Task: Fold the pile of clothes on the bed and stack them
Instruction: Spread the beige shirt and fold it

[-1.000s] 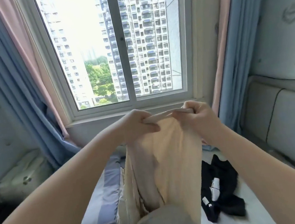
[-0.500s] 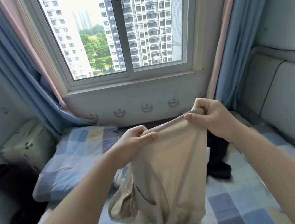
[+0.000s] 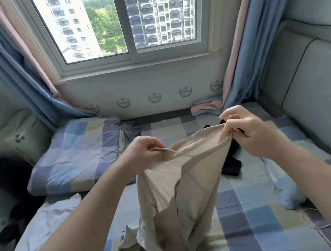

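A beige garment (image 3: pixel 181 190) hangs above the checked bed (image 3: pixel 251 204), its lower end bunched on the sheet. My left hand (image 3: pixel 145 155) pinches the left end of its top edge. My right hand (image 3: pixel 251 133) pinches the right end, a little higher. The top edge sags open between them. A black garment (image 3: pixel 231 167) lies on the bed behind the beige one, partly hidden. A white garment (image 3: pixel 49 219) lies at the bed's left side. A small light-coloured piece (image 3: pixel 128 238) sits by the beige garment's lower end.
A checked pillow (image 3: pixel 76 155) lies at the back left, a pale cushion (image 3: pixel 18 137) beside it. Dark clothing (image 3: pixel 5 186) sits off the left edge. A padded headboard (image 3: pixel 313 94) lines the right. A pink and blue cloth (image 3: pixel 208 106) lies under the window wall.
Both hands have come down from window height toward the bed with the beige garment, and moved apart. The view has tipped down, showing more of the bed.
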`<state>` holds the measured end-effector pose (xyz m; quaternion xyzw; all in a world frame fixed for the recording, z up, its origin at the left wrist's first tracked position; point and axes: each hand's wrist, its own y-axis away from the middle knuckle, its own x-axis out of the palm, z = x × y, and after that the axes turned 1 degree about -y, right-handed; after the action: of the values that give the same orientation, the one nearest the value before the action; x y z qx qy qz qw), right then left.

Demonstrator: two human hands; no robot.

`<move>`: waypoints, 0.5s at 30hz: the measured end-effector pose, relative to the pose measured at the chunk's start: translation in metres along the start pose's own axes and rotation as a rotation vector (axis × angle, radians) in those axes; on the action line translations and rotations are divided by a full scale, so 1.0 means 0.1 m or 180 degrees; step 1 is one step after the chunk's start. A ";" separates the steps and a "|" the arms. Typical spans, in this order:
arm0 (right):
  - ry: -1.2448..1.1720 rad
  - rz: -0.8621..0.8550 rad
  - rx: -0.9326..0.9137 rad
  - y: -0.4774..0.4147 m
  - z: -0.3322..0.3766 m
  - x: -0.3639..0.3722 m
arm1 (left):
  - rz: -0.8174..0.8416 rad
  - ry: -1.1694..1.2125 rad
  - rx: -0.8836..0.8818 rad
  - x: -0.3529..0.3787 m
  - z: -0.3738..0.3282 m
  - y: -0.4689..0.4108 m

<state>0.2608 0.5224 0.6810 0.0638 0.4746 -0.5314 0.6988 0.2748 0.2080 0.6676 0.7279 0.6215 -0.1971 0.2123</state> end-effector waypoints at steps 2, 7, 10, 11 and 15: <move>-0.0010 -0.0077 0.0459 0.12 -0.10 -0.09 | -0.0403 0.0085 0.0143 0.08 -0.07 -0.01; -0.0007 -0.0544 0.1252 0.21 -0.23 0.00 | -0.0930 0.0394 0.0141 0.41 -0.41 -0.12; -0.0277 -0.0841 0.1636 0.20 -0.33 0.09 | -0.1001 0.0303 0.0151 0.58 -0.52 -0.19; -0.0426 -0.0874 0.1753 0.21 -0.39 0.10 | -0.0941 0.0261 0.0146 0.60 -0.54 -0.19; -0.0594 -0.0729 0.1828 0.38 -0.60 0.03 | -0.0718 -0.0972 0.0234 0.55 -0.48 -0.16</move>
<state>0.2553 0.5719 0.6308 0.1556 0.2433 -0.7223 0.6284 0.2679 0.2817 0.6764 0.6225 0.6521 -0.3504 0.2539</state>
